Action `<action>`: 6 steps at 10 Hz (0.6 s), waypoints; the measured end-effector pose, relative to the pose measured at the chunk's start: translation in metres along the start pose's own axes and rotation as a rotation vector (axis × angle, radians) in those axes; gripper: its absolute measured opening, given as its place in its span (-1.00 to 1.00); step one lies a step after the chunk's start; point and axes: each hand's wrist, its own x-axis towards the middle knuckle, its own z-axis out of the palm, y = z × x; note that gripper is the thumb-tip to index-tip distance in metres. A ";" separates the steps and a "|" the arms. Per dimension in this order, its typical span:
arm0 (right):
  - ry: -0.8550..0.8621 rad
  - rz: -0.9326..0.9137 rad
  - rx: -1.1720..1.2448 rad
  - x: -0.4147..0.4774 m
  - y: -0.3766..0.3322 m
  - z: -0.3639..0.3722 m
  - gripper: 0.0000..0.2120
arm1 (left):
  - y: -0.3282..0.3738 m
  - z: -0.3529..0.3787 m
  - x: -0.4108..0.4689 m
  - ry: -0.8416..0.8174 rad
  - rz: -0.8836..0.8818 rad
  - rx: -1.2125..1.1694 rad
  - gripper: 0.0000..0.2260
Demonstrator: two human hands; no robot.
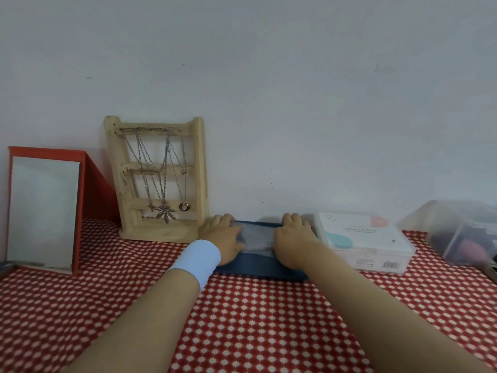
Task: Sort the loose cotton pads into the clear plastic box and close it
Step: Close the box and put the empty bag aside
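The left hand (223, 236) and right hand (293, 239) clamp the ends of the blue box (258, 237), fingers (223, 219) curled over its far edge. No loose pads show beside it; closing seems nearly done.

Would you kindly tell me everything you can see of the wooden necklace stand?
The wooden necklace stand is pale wood: two uprights, several crossbars and a flat base. It stands upright by the white wall on the red-and-white cloth, right of the red-framed mirror. Silver chains hang from hooks on the top bar, ending in a cross, a leaf-shaped pendant and a ring. The left hand, gripping a blue box, lies by the base's right end; contact is unclear.
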 end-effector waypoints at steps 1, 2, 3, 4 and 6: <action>-0.022 -0.055 0.105 0.003 -0.002 0.004 -0.66 | 0.000 0.002 0.003 -0.058 -0.010 -0.007 -0.47; -0.101 -0.076 0.220 0.007 -0.004 0.010 -0.66 | -0.001 0.004 0.003 -0.060 -0.026 0.020 -0.51; -0.093 -0.072 0.242 0.008 -0.004 0.010 -0.64 | 0.000 0.006 0.001 0.014 -0.037 0.107 -0.52; -0.100 -0.065 0.273 0.009 -0.004 0.009 -0.64 | -0.001 0.002 -0.002 0.015 -0.045 0.045 -0.49; 0.025 -0.082 0.455 0.002 -0.001 -0.003 -0.51 | -0.005 -0.009 -0.005 0.121 -0.038 -0.180 -0.51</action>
